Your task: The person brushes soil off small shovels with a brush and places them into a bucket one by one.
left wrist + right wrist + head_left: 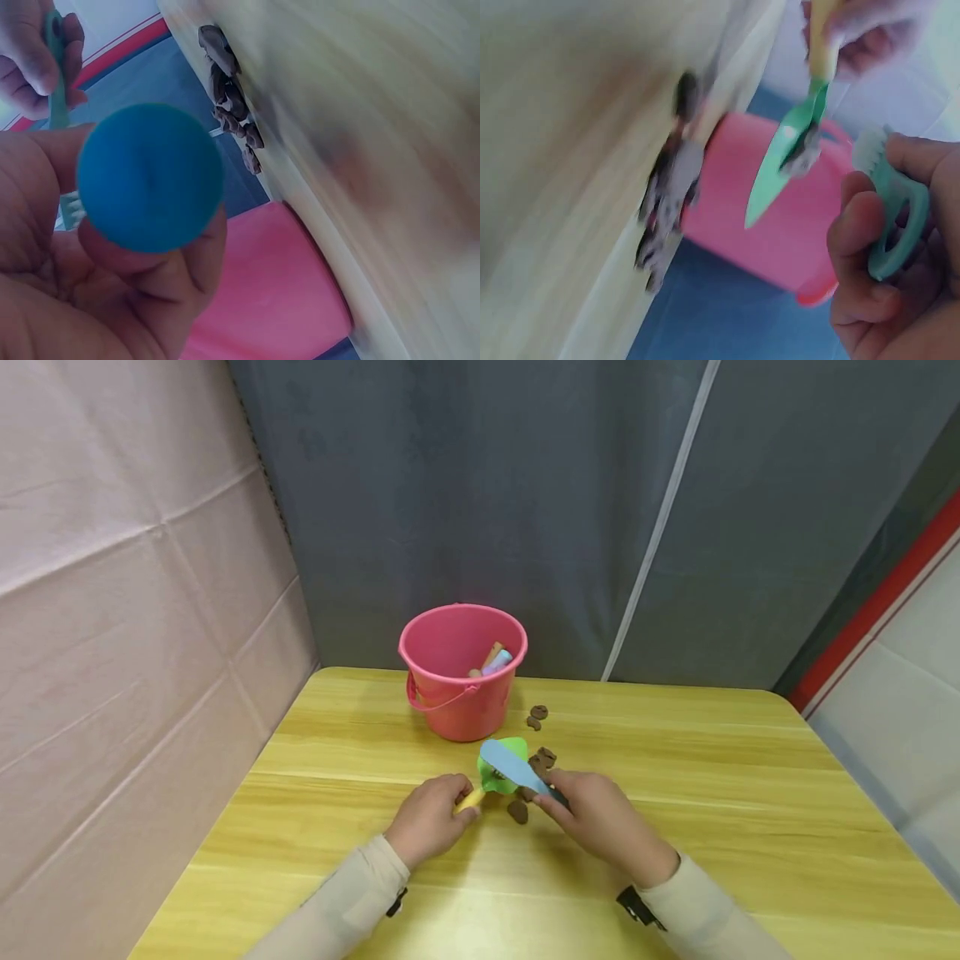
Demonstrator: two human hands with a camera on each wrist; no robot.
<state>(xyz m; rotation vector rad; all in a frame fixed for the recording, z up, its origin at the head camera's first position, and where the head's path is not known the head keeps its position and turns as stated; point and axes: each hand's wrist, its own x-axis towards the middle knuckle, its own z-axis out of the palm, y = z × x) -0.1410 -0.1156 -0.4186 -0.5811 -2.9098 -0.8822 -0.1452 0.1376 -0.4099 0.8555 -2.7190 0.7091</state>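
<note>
My left hand (pixel 431 818) grips the yellow handle of a green toy shovel (pixel 516 746); the handle's round blue end (pixel 150 178) faces the left wrist camera. A small brown lump (pixel 802 159) lies in the shovel's blade. In my right hand (pixel 600 822) is a light blue brush (pixel 508 762), its looped handle between curled fingers and white bristles (pixel 868 150) showing in the right wrist view. From the head, the brush overlaps the shovel. Several brown clay-like pieces (pixel 517 812) lie on the table just right of the shovel, some partly hidden by the right hand.
A pink bucket (pixel 461 714) with its handle hanging down stands behind the shovel, near the table's far edge. Several pastel sticks (pixel 497 663) lean inside it. The wood-grain table (pixel 750 793) meets a grey curtain (pixel 465 485) at the back and a pale cloth wall (pixel 142 610) at left.
</note>
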